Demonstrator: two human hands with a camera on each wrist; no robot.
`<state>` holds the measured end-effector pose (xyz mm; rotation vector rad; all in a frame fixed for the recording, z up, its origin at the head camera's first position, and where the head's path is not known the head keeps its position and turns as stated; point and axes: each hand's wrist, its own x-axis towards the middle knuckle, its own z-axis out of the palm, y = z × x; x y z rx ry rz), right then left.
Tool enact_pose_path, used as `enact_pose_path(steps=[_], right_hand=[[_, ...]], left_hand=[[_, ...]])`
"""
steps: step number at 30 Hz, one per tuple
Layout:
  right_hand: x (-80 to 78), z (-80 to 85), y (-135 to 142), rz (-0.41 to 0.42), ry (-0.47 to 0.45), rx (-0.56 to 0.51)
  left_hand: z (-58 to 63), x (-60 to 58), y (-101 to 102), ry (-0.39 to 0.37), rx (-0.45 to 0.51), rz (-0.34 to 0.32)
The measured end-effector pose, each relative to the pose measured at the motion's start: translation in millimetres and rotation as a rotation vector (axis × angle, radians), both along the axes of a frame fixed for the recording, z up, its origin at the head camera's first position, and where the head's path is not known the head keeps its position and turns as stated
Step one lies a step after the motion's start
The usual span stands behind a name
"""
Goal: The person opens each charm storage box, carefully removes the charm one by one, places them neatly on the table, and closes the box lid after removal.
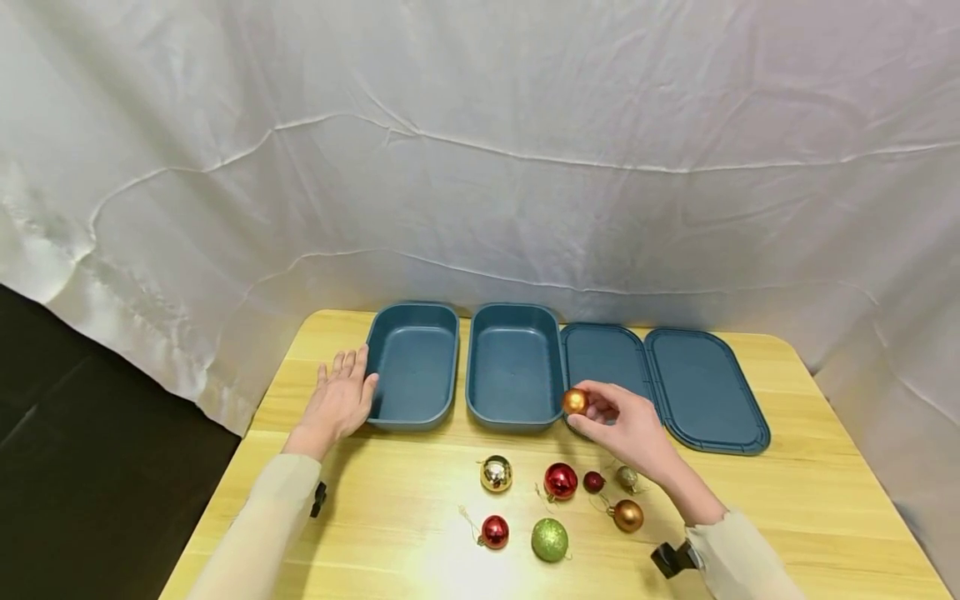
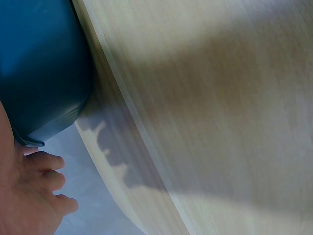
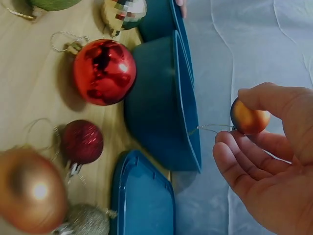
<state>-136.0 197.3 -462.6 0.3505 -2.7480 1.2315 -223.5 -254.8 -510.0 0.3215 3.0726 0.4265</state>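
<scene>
Between thumb and fingers my right hand (image 1: 621, 421) pinches a small copper-orange Christmas bauble (image 1: 575, 402). It is held up near the right front corner of the right-hand blue bin (image 1: 516, 422), and its gold string trails toward that bin's rim in the right wrist view. My left hand (image 1: 341, 398) is at the left side of the other blue bin (image 1: 411, 421), fingers extended, thumb at the rim. On the table in front lie a shiny gold bauble (image 1: 496, 473), two shiny red baubles (image 1: 561, 481), a green glitter bauble (image 1: 550, 540) and a larger copper bauble (image 1: 627, 516).
Two blue lids (image 1: 708, 392) lie flat right of the bins, one partly behind my right hand. A small dark red bauble (image 1: 593, 482) and a small pale gold glitter bauble (image 1: 627, 477) sit below that hand. White cloth (image 1: 480, 208) hangs behind the wooden table (image 1: 390, 533).
</scene>
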Motion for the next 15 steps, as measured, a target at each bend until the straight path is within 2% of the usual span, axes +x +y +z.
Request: enact_pose_path(steps=[7,15], right_hand=[[21.7,-5.3,17,-0.061,0.008,0.025],[45.2,-15.4,34,-0.108,-0.008,-0.011]], left_hand=[[0.4,-0.5,1,0.006,-0.001,-0.002],[-0.1,-0.3,-1,-0.006,0.002,-0.003]])
